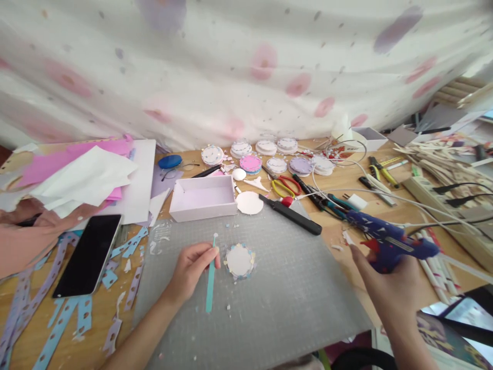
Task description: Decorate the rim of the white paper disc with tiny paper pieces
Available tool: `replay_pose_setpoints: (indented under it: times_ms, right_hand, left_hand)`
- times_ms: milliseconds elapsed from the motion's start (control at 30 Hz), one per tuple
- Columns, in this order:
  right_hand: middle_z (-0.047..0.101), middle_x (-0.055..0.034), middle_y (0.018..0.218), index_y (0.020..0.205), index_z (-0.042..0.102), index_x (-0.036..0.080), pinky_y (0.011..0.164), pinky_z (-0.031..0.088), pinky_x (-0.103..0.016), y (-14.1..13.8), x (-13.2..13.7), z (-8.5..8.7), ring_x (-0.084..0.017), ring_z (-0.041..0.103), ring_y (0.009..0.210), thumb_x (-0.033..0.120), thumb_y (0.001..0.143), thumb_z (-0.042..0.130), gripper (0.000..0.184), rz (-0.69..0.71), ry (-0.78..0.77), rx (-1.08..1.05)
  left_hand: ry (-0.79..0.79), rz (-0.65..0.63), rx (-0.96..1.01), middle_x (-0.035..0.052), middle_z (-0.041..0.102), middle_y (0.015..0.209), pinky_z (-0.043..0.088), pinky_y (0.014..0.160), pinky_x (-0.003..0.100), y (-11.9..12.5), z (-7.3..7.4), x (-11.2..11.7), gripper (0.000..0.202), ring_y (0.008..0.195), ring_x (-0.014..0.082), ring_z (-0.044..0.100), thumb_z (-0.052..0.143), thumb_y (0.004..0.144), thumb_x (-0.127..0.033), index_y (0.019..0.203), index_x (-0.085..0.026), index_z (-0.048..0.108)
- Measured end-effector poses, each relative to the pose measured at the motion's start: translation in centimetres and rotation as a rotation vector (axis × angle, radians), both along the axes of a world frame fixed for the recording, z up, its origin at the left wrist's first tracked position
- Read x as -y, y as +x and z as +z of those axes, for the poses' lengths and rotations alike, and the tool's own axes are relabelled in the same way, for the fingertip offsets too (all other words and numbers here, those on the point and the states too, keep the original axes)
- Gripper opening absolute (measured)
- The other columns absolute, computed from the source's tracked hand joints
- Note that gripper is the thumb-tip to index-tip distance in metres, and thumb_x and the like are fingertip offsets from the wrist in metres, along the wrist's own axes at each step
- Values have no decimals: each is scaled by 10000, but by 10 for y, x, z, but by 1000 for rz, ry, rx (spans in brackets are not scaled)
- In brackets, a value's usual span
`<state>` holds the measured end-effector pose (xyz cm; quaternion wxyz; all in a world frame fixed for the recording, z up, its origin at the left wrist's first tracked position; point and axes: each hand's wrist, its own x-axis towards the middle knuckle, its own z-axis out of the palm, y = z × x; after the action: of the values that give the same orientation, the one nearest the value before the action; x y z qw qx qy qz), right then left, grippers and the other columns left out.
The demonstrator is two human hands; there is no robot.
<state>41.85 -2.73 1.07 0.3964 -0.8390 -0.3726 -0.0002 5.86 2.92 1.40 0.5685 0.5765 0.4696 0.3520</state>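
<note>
The fingers (pixel 208 253) of the left hand (pixel 189 271) are pinched together on the upper end of a teal stick (pixel 210 288), which hangs down over the grey cutting mat (pixel 285 313), just beside a round paper disc (pixel 239 261) with a frilled blue edge that lies flat on the mat near the worktop's middle. The right hand (pixel 395 290) is closed around the grip of a blue glue gun (pixel 389 241), held above the mat's right edge with its nozzle aimed left and away from the person. As I judge it, the main risk is the nozzle: a hot drip could land on the bare mat or the wood, or touch the left fingers if the two hands meet at the small disc. The gun's white cord (pixel 385 198) trails back across scissors (pixel 284 186) and a black craft knife (pixel 291 216), so a tug could drag them or catch. The light disc could also slide, since nothing pins it. The worktop (pixel 100 313) is wood and crowded: a shallow white box (pixel 203 198) behind the mat, stacks of finished discs (pixel 265 154) along the back edge, a dark phone (pixel 89 254) and punched paper strips (pixel 57 329) toward the left edge, and pink and white sheets (pixel 84 174) at the back left corner. A flowered white curtain (pixel 246 67) hangs behind.
</note>
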Motion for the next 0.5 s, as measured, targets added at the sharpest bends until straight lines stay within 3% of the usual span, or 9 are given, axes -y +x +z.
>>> replay_pose_setpoints:
  times_ms: [33,133,300,500]
  right_hand:
    - [486,28,564,656,456,223,473,378,-295,-11,-7,6,-151,466,467,547,621,718,418,14,20,-63]
    - [480,46,519,617,452,210,426,371,-244,-50,-33,13,-113,450,435,503,600,752,420,223,122,-225]
    - [445,76,476,645,452,205,381,340,-197,-105,-61,1,-79,407,395,350,664,706,292,589,169,-278]
    - [429,79,425,570,429,210,362,329,-186,-120,-65,-18,-70,381,353,239,667,602,200,723,161,-222]
  left_hand:
    - [-9,-14,-4,-21,442,574,273,552,257,1,-4,-5,411,568,121,367,476,901,-401,572,-167,551]
    - [-21,-40,-22,-23,431,542,273,543,251,4,-12,-16,416,552,120,370,485,891,-399,556,-161,548]
    - [-8,-108,-59,-6,486,571,322,583,242,5,-8,-18,414,588,128,431,488,891,-375,555,-152,580]
    - [61,-229,-91,7,510,562,351,575,232,4,1,-22,441,580,128,468,464,901,-354,531,-151,590]
